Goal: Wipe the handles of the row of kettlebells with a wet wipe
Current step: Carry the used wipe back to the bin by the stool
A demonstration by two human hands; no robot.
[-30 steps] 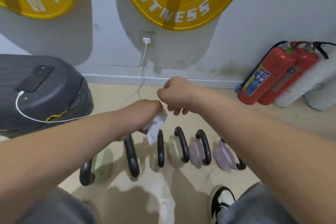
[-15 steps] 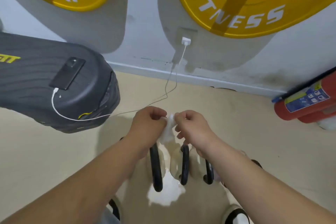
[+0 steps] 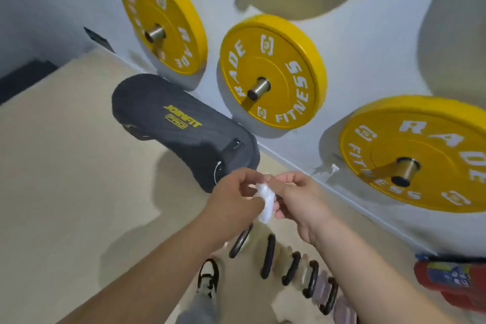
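A crumpled white wet wipe (image 3: 265, 201) hangs between my two hands, held up in the air. My left hand (image 3: 234, 202) pinches its left side and my right hand (image 3: 297, 200) pinches its right side. Below the hands a row of several kettlebells with black handles (image 3: 268, 255) stands on the beige floor, running toward the lower right. Their pale bodies are blurred. The wipe is well above the handles and touches none of them.
A dark padded gym platform (image 3: 173, 126) lies on the floor by the wall. Yellow weight plates (image 3: 271, 71) hang on wall pegs. A red fire extinguisher (image 3: 452, 281) lies at the right edge. My shoe (image 3: 208, 277) stands left of the kettlebells.
The view has swung left and tilted. My hands stay together on the wipe, which is now bunched more tightly between the fingers.
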